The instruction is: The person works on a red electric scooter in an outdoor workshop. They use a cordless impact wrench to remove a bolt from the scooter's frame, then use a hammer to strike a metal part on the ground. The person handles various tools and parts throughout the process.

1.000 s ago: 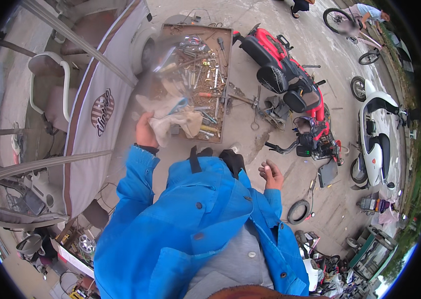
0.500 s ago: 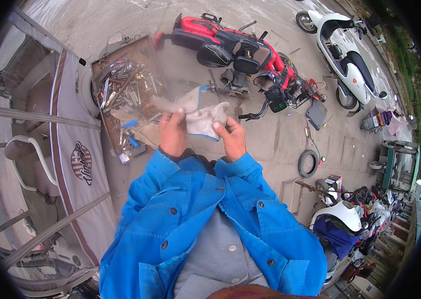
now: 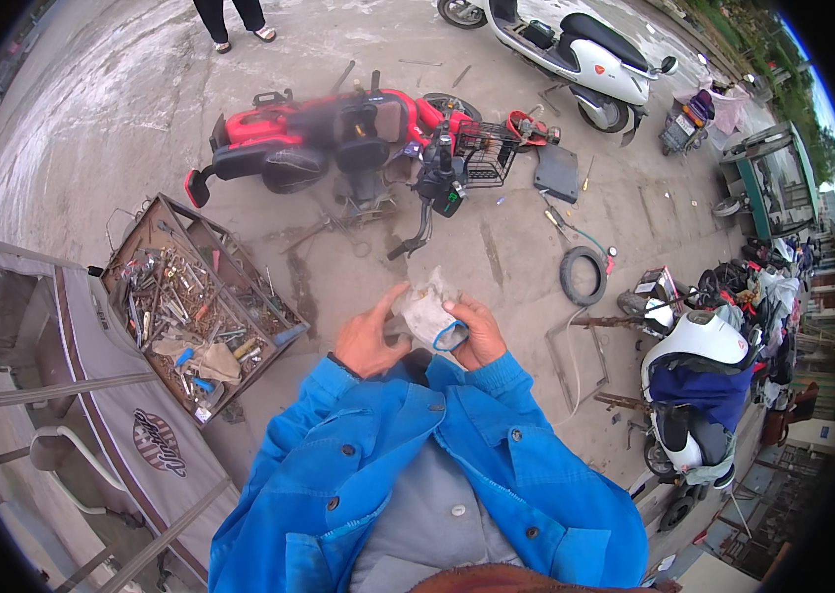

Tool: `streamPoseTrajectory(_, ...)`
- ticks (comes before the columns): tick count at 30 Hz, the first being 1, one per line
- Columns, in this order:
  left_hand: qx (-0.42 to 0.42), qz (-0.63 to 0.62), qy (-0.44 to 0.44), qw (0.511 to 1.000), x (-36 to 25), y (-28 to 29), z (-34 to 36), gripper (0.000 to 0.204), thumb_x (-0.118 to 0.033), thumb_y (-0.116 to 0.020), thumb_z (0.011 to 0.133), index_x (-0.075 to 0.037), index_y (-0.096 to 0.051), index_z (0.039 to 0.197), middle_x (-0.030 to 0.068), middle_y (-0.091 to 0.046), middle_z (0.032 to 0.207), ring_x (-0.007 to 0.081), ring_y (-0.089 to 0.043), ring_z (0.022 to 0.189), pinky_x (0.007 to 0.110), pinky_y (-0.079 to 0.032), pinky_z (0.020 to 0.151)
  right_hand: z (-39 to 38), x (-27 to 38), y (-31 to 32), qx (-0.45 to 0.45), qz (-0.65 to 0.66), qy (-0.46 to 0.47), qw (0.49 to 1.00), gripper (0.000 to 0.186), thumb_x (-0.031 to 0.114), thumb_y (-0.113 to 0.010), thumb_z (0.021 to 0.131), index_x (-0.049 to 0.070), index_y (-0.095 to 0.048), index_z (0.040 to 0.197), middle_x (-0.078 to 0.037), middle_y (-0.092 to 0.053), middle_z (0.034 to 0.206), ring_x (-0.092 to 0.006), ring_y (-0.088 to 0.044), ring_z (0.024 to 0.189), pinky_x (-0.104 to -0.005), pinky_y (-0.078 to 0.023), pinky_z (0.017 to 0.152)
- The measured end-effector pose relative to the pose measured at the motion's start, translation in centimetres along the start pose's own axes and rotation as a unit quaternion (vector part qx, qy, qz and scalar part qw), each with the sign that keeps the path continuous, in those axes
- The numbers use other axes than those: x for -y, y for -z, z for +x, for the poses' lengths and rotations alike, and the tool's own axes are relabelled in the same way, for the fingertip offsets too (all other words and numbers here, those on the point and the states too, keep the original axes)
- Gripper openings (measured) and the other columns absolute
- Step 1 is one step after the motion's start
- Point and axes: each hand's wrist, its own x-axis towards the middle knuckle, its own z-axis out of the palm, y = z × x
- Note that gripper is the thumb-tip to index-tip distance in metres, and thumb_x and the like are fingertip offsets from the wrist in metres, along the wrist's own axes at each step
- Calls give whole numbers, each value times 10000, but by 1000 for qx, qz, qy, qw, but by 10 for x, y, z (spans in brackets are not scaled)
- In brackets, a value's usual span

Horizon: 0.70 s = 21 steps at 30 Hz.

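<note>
Centrally in the frame, a person in a blue jacket (image 3: 304, 450) holds up a pale, limp cloth glove (image 3: 425, 312) in front of the chest. The right hand (image 3: 480, 338) pinches it near its blue-edged cuff (image 3: 441, 339), thumb uppermost. The left hand (image 3: 366, 343) sits just beside it, thumb and forefinger spread wide; whether its fingertip touches the cloth, I cannot tell. The right pinch seems the only sure support, so if it loosens, the glove could drop to the concrete ground (image 3: 521, 287). Being soft, the fabric could also crumple and close the cuff if pressed unevenly. The glove's long axis runs nearly up and down the frame, leaning slightly; the cuff faces the lower right, while the crumpled far end points upward. A tool tray (image 3: 251, 378) lies at left, a red scooter (image 3: 319, 111) upper centre, and a loose tyre (image 3: 569, 278) to the right.
</note>
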Motion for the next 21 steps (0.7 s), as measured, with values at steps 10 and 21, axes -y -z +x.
streamPoseTrajectory(10,116,15,-113,987,-85,-115,92,229,-147,-696,929,-59,-757,1131,204,-775,1074,470,-725,999,574,-568,825,-65,75,132,-133,-280,163,937,733,225,-833,1006,44,-493,1630,-196,-684,1452,-296,-702,1241,-410,-588,1019)
streamPoseTrajectory(21,249,-89,-38,964,-106,-156,269,334,-238,-834,936,-9,-772,1170,178,-787,1064,385,-764,1047,460,-586,932,8,190,185,-196,-318,176,911,402,49,-774,1005,-11,-702,1396,-125,-775,1327,-283,-761,1103,-389,-585,1002)
